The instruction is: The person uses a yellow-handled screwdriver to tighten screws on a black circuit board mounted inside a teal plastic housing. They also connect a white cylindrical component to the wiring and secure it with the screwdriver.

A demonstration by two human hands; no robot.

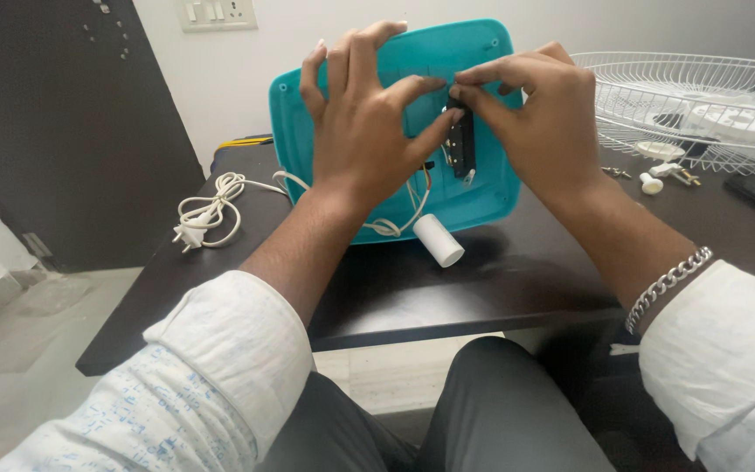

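Near, a white cylinder (pixel 439 239) lying on the dark table (pixel 500 280). Behind it, a teal cover (pixel 491 188) propped upright. Left hand (pixel 364 122) gripping its top edge; right hand (pixel 539 114) pinching a small black part (pixel 459 144). Left, a coiled white cord (pixel 211 210); far right, a white wire grille (pixel 701 105).

Dark brown table (pixel 482 288), glossy top, picks up soft reflections. White wall (pixel 220 79) behind it, with a white switch plate (pixel 218 13) high up near the frame's top edge. Left of the wall, a dark door (pixel 54 131) runs down to the floor. Floor (pixel 19 350) is pale tile, light grey-beige, with a low skirting strip at far left. Light is even and diffuse, daylight-like, no hard shadows. No window in view.
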